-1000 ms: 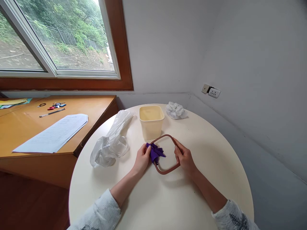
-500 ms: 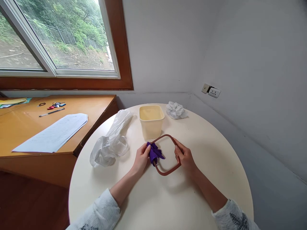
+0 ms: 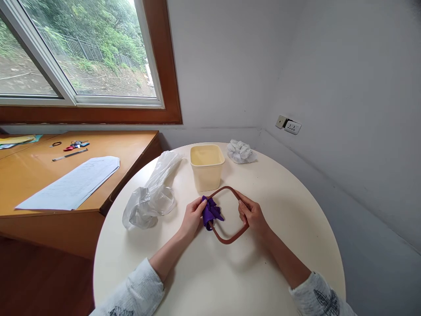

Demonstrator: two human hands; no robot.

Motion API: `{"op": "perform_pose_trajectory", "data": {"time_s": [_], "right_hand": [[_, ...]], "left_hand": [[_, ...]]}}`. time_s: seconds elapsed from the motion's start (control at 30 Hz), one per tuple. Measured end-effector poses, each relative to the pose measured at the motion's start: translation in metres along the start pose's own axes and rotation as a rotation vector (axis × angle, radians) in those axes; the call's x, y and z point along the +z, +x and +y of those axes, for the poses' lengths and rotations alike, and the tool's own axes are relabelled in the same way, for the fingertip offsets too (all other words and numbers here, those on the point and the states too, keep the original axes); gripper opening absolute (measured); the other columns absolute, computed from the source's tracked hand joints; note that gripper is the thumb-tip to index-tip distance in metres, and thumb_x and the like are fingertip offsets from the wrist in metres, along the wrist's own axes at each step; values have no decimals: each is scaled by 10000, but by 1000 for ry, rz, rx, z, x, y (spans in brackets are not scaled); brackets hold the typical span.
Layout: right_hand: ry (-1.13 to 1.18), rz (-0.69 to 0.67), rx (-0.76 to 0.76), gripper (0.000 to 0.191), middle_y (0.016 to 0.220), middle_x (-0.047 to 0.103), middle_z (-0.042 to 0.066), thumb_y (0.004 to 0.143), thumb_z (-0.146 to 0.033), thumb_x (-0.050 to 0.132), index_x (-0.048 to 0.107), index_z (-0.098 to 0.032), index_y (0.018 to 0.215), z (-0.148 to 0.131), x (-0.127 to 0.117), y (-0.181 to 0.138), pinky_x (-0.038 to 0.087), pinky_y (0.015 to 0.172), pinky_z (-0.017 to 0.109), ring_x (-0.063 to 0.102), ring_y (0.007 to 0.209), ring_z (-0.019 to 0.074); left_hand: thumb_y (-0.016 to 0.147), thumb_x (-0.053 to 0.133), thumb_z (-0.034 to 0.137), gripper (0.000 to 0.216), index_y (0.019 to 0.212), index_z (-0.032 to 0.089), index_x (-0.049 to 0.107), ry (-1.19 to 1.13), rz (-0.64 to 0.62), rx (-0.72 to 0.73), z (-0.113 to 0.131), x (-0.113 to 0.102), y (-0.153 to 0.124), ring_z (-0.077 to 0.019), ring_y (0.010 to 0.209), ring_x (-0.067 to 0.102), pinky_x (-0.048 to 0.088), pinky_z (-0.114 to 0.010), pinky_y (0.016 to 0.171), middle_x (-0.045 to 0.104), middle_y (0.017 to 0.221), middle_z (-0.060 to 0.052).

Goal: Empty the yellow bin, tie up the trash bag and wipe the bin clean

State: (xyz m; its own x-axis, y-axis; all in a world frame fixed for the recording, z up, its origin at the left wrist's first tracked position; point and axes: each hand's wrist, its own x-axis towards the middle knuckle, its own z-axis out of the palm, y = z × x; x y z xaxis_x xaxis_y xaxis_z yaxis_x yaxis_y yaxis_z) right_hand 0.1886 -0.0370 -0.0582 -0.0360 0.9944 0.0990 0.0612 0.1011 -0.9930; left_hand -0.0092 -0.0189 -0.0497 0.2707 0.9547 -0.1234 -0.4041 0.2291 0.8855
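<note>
A brown, rounded-square frame [image 3: 226, 241] is held up above the white round table, with the tabletop showing through its opening. My left hand [image 3: 192, 216] is closed on a purple cloth [image 3: 211, 212], which wraps around the frame's left side with a loose end spread into the opening. Gripping the frame's right side is my right hand [image 3: 252, 215], its fingers curled around the rim. Just beyond the frame stands a cream plastic bin [image 3: 207, 173], upright and open at the top.
On the round table [image 3: 210, 281], a clear plastic bag [image 3: 149, 197] lies left and a crumpled white plastic bag [image 3: 241, 152] sits at the back right. A wooden desk [image 3: 131, 145] at the left bears papers [image 3: 74, 182], a pen [image 3: 69, 155] and small items. Walls border the back and right.
Both hands still hold the frame. Its near edge has dipped slightly toward me, and the purple cloth has shifted a little left. The view has moved slightly.
</note>
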Motion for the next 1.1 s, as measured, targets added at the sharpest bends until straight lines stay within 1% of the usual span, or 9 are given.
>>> {"op": "perform_pose_trajectory", "data": {"time_s": [0.13,0.23,0.3,0.43,0.5,0.63,0.7,0.97,1.1], "right_hand": [[17,-23,27,554,486,297,-97,860,-404,440,416,-134,1342,2,-3,1,287,381,213,290,355,58],[36,-35,34,545,484,285,-99,858,-395,444,424,-138,1338,2,-4,2,269,382,212,280,356,56],[50,-46,44,548,484,277,-100,856,-396,446,423,-139,1339,2,-4,2,266,385,213,278,359,57],[64,-58,74,576,479,277,-101,837,-414,469,424,-134,1339,1,-5,2,269,383,216,276,359,60],[61,-58,74,580,475,277,-102,832,-418,476,430,-130,1334,1,-5,2,269,380,216,275,359,62],[44,-82,60,565,467,283,-101,840,-417,470,443,-131,1326,1,-5,2,273,379,216,281,350,61],[40,-107,58,554,470,286,-100,842,-415,465,452,-135,1321,1,-4,1,277,380,216,282,347,59],[24,-167,71,511,484,286,-102,854,-376,454,465,-142,1309,-5,0,-4,286,388,211,298,339,51],[10,-223,84,505,478,285,-102,861,-366,447,455,-149,1317,-7,0,-5,281,386,210,291,344,54]], "left_hand": [[741,650,390,303,875,121,616,4,-3,-12,0,-1,0,-205,638,648,485,-263,471,644,706,-60],[753,644,375,293,898,122,614,-8,-17,-27,1,0,-1,-186,608,632,479,-255,458,633,678,-47],[757,639,376,290,897,124,610,-7,-34,-43,3,1,-2,-191,598,627,468,-251,433,624,651,-43],[757,632,399,287,829,122,605,11,-54,-64,5,2,-2,-204,598,633,462,-253,425,614,617,-42],[757,634,397,291,835,119,607,16,-56,-67,5,2,-2,-207,611,640,470,-259,446,624,634,-49],[762,630,381,276,845,119,610,36,-74,-71,5,0,-1,-242,690,666,505,-305,553,661,701,-76],[755,635,378,273,837,119,611,54,-62,-70,4,-1,-1,-240,676,668,508,-316,580,660,690,-71],[764,626,355,236,797,122,615,114,-84,-79,4,-1,-1,-186,616,640,509,-307,607,616,658,-33],[768,622,342,222,795,121,613,127,-112,-72,4,0,-2,-181,619,635,510,-305,608,614,667,-35]]}}
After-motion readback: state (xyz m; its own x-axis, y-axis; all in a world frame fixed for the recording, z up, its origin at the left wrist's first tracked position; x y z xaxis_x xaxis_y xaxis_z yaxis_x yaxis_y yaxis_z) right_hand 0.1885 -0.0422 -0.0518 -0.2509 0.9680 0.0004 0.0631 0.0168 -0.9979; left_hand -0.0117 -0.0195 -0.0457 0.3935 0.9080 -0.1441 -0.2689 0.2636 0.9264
